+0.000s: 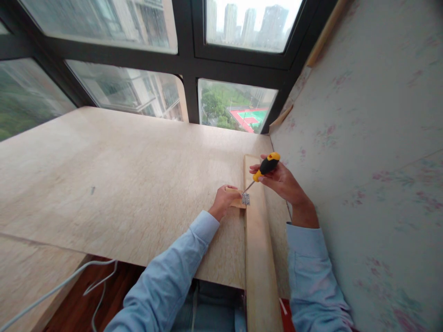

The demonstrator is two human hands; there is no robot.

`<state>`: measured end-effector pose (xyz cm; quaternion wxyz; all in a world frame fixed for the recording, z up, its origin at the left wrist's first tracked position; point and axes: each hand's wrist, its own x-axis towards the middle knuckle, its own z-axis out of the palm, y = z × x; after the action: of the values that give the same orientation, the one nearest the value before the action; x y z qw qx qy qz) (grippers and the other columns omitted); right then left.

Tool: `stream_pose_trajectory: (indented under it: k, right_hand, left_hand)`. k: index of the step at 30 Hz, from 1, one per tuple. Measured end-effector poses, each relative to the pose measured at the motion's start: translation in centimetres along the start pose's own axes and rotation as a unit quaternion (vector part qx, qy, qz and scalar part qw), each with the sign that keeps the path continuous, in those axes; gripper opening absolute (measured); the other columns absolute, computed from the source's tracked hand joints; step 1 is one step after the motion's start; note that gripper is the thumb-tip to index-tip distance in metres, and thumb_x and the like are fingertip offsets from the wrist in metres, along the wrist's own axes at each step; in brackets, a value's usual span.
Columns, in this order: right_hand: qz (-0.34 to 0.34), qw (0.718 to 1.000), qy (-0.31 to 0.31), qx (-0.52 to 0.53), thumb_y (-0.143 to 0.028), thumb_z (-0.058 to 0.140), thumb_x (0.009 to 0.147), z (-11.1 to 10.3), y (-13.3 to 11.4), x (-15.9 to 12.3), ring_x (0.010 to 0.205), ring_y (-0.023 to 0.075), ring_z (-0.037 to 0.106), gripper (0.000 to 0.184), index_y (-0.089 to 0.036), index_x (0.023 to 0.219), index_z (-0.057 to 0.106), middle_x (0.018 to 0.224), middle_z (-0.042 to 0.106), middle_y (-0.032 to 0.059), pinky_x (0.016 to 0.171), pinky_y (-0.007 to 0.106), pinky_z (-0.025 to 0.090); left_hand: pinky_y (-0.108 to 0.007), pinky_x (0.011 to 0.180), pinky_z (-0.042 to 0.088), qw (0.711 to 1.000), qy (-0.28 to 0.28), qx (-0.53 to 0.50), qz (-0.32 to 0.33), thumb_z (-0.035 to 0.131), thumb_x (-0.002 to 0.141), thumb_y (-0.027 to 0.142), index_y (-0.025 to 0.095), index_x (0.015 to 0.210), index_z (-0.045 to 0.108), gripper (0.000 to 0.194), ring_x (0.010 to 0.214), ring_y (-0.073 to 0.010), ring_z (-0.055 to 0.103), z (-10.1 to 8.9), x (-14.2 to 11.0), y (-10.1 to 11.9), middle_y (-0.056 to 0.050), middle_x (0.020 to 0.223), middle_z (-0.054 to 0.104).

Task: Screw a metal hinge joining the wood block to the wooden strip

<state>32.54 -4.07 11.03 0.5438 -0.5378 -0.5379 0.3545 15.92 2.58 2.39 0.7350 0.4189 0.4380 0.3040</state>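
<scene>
My right hand [278, 182] is closed around a screwdriver [269, 163] with a yellow and black handle. The shaft slants down to the left, and its tip meets a small metal hinge [246, 199]. That hinge spans the joint between a long wooden board [258, 240] and a small wooden block [238, 203]. My left hand [224, 200] grips the small block from the left, close by the hinge. Whether a screw sits under the tip is too small to tell.
The pale marbled ledge [138, 175] runs up to dark-framed windows [188, 60]. A flower-patterned wall [363, 138] rises close on the right. Small screws [92, 190] seem to lie on the ledge at left. A white cable [69, 279] hangs at the lower left.
</scene>
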Motion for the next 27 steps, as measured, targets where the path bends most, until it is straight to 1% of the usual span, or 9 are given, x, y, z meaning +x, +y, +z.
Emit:
stream_pose_trajectory:
  k: [3,6,8,10,14,16,18,24,27]
  right_hand:
    - [0.012,0.998,0.039,-0.038,-0.049,0.083,0.065,0.1,-0.2,0.2,0.094,0.0246,0.069,0.071,-0.023,0.124,0.054,0.099,0.072,0.0067,0.088,0.046,0.057]
    - [0.018,0.984,0.105,-0.144,-0.053,0.087,0.055,0.0,-0.2,0.4,0.077,0.0225,0.067,0.074,-0.020,0.116,0.060,0.083,0.068,0.0026,0.076,0.041,0.058]
    - [0.020,0.966,0.144,-0.212,-0.056,0.086,0.054,-0.1,0.0,0.5,0.070,0.0210,0.064,0.073,-0.020,0.112,0.063,0.075,0.064,0.0003,0.070,0.040,0.057]
    - [0.019,0.962,0.154,-0.223,-0.058,0.083,0.058,-0.1,0.4,0.5,0.071,0.0205,0.062,0.071,-0.021,0.114,0.060,0.078,0.064,0.0006,0.070,0.040,0.057]
    - [-0.011,0.991,0.078,-0.106,-0.052,0.077,0.071,-0.1,1.3,0.4,0.101,0.0223,0.064,0.072,-0.028,0.130,0.044,0.109,0.065,0.0055,0.088,0.042,0.055]
    - [-0.018,0.997,0.037,-0.058,-0.047,0.077,0.073,0.0,1.4,0.3,0.120,0.0233,0.057,0.075,-0.032,0.135,0.037,0.126,0.060,0.0074,0.095,0.043,0.052]
    - [-0.016,0.999,0.013,-0.034,-0.046,0.077,0.073,0.0,1.3,0.1,0.129,0.0243,0.051,0.077,-0.034,0.137,0.034,0.134,0.056,0.0085,0.099,0.045,0.050]
    - [-0.009,1.000,-0.022,-0.001,-0.044,0.077,0.074,0.2,0.7,0.0,0.129,0.0249,0.053,0.076,-0.034,0.136,0.035,0.136,0.057,0.0098,0.104,0.050,0.046]
    - [-0.005,1.000,-0.020,0.001,-0.045,0.077,0.075,0.4,0.4,0.0,0.118,0.0245,0.062,0.073,-0.031,0.135,0.038,0.122,0.066,0.0091,0.102,0.050,0.048]
  left_hand:
    - [-0.024,0.053,0.044,1.000,-0.001,0.000,0.005,0.077,0.051,0.005,0.014,0.080,0.058,0.035,0.055,-0.0126,0.058,0.0,-0.1,0.0,-0.001,0.067,0.063]
    - [-0.024,0.051,0.043,1.000,-0.001,0.001,0.004,0.076,0.052,0.006,0.014,0.079,0.059,0.034,0.054,-0.0122,0.057,0.0,-0.1,0.0,0.000,0.065,0.062]
    - [-0.024,0.050,0.043,1.000,-0.002,-0.002,0.002,0.076,0.052,0.007,0.015,0.079,0.058,0.033,0.054,-0.0123,0.057,0.0,-0.1,-0.1,0.000,0.064,0.063]
    - [-0.023,0.050,0.043,1.000,0.000,-0.006,0.001,0.076,0.052,0.008,0.015,0.079,0.058,0.033,0.054,-0.0127,0.058,0.0,0.0,-0.2,0.000,0.065,0.063]
    - [-0.023,0.050,0.043,1.000,0.002,-0.006,0.001,0.077,0.050,0.007,0.016,0.079,0.058,0.035,0.055,-0.0130,0.059,0.0,0.0,-0.1,0.000,0.065,0.064]
    - [-0.023,0.050,0.043,1.000,0.003,-0.003,-0.001,0.077,0.050,0.007,0.016,0.078,0.058,0.035,0.055,-0.0126,0.058,0.0,-0.1,0.0,0.001,0.064,0.063]
    - [-0.023,0.050,0.042,1.000,0.002,-0.003,-0.004,0.077,0.050,0.007,0.016,0.078,0.058,0.035,0.054,-0.0125,0.058,0.0,-0.2,0.2,0.001,0.064,0.063]
    - [-0.023,0.051,0.042,1.000,0.000,-0.009,-0.007,0.076,0.051,0.006,0.016,0.078,0.057,0.035,0.054,-0.0128,0.058,0.0,-0.5,0.4,0.001,0.065,0.063]
    - [-0.023,0.051,0.042,1.000,0.001,-0.006,-0.006,0.076,0.051,0.006,0.016,0.078,0.057,0.034,0.054,-0.0125,0.057,0.0,-0.4,0.4,0.001,0.065,0.063]
